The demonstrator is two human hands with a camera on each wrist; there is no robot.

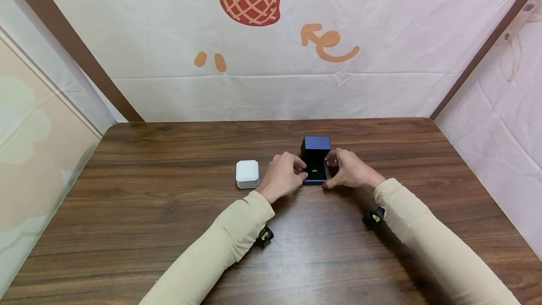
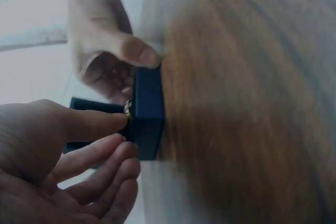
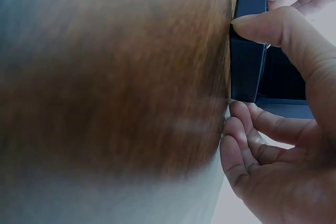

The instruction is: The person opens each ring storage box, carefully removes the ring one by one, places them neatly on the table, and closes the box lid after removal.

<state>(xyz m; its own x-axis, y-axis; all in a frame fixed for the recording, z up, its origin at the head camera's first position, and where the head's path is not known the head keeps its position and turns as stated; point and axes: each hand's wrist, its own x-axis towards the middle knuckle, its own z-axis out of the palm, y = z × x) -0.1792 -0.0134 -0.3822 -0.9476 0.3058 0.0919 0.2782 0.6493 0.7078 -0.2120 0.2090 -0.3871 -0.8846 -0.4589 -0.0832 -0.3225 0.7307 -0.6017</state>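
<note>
A dark blue ring box stands on the table with its lid raised. Inside its base sits a small gold ring, which shows beside the thumb tip in the left wrist view. My right hand grips the base at its right side, thumb on the front corner and fingers toward the back. Over at the left side is my left hand, thumb and loosely bent fingers right at the rim of the base, the thumb tip close to the ring.
A small white box with rounded corners stands left of my left hand. The brown wooden table ends at the back against a printed cloth wall. Black wrist cameras hang under both sleeves.
</note>
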